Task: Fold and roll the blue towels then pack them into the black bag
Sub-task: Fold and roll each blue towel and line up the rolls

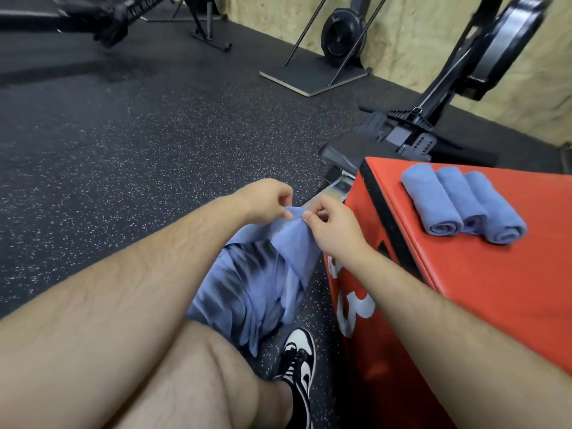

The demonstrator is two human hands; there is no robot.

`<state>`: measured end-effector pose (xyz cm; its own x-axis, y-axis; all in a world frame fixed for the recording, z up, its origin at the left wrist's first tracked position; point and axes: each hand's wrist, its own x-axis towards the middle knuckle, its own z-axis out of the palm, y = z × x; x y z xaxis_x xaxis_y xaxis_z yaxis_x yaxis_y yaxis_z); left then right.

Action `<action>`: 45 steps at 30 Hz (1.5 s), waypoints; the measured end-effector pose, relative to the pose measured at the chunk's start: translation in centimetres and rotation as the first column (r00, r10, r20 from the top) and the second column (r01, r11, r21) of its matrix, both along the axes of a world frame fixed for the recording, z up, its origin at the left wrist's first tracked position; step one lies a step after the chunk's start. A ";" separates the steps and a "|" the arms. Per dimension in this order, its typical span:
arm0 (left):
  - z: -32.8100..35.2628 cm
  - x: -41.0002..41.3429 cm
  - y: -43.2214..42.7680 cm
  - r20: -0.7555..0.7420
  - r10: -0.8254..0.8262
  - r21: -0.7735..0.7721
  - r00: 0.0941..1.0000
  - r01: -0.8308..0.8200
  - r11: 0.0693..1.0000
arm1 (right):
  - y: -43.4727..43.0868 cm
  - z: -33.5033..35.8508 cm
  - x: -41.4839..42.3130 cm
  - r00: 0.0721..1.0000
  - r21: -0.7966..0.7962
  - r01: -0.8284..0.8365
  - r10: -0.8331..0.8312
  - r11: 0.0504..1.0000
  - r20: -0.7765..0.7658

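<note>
A loose blue towel (263, 283) hangs in the air in front of my knee, blurred lower down. My left hand (266, 199) pinches its top edge between thumb and fingers. My right hand (334, 227) pinches the same edge just beside it, the two hands almost touching. Three rolled blue towels (461, 202) lie side by side on top of the red box (464, 274) to my right. No black bag is in view.
The red box stands close at my right with white lettering on its side. My bare knee and a black-and-white shoe (298, 360) are below the towel. Rowing machines (433, 119) and a black stand (315, 75) sit on the speckled black floor beyond.
</note>
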<state>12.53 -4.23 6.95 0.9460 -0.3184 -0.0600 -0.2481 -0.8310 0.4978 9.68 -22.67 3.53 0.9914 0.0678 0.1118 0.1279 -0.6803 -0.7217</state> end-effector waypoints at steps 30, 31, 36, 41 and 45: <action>-1.9 -0.2 2.6 -0.040 -0.041 -0.087 0.998 0.038 0.995 | 3.3 -2.9 -0.1 0.973 -0.243 -0.182 0.210 0.953 0.098; -1.7 -0.2 2.8 -0.042 -0.052 -0.114 0.998 0.047 0.992 | 3.4 -2.5 0.1 0.974 -0.211 -0.156 0.186 0.965 0.132; -2.2 0.4 4.3 0.018 0.067 0.034 0.998 -0.067 0.997 | 2.9 -0.6 1.2 0.983 -0.130 -0.100 0.118 0.986 0.142; 0.8 0.3 2.8 0.301 0.089 -0.141 0.950 -0.048 0.989 | 2.3 0.6 1.3 0.982 -0.119 -0.162 0.172 0.980 0.076; 4.8 -1.3 -0.1 0.419 0.072 -0.316 0.905 0.071 0.946 | 1.6 4.6 0.5 0.968 -0.052 -0.066 0.077 0.996 0.239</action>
<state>11.26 -4.38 11.72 0.8589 -0.2522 0.4458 -0.4923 -0.6467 0.5827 10.17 -21.11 8.14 0.9281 0.1476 0.3419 0.3436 -0.6933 -0.6335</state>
